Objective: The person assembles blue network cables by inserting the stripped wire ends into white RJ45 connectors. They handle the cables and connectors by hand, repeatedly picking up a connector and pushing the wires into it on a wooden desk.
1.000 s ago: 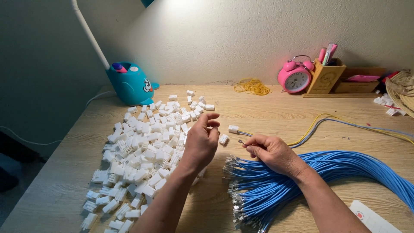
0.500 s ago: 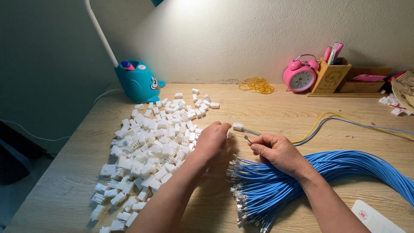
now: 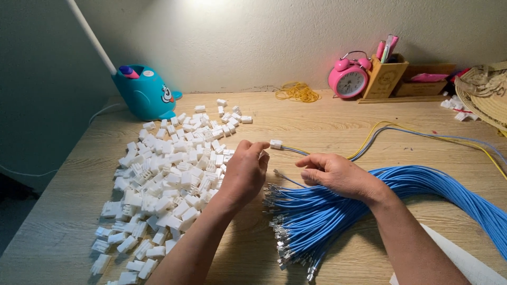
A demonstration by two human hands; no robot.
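Connector point(image 3: 275, 143), white, sits pinched in my left hand point(image 3: 244, 171) mid-table, 2 wires already trailing far right. My right hand point(image 3: 338, 173) pinches 1 blue wire point(image 3: 288, 179) from the bundle point(image 3: 369, 203). Most remains: pile point(image 3: 169, 179) at left, untouched.

Your left hand point(image 3: 244, 171): back up, fingers curled downward, fingertips bunched at the far edge, forearm running in from the lower left. Your right hand point(image 3: 338, 174): palm down, thumb and forefinger pinched together, pointing left toward the other hand, remaining fingers loosely folded; forearm enters from the lower right. Hands sit near each other, not touching.
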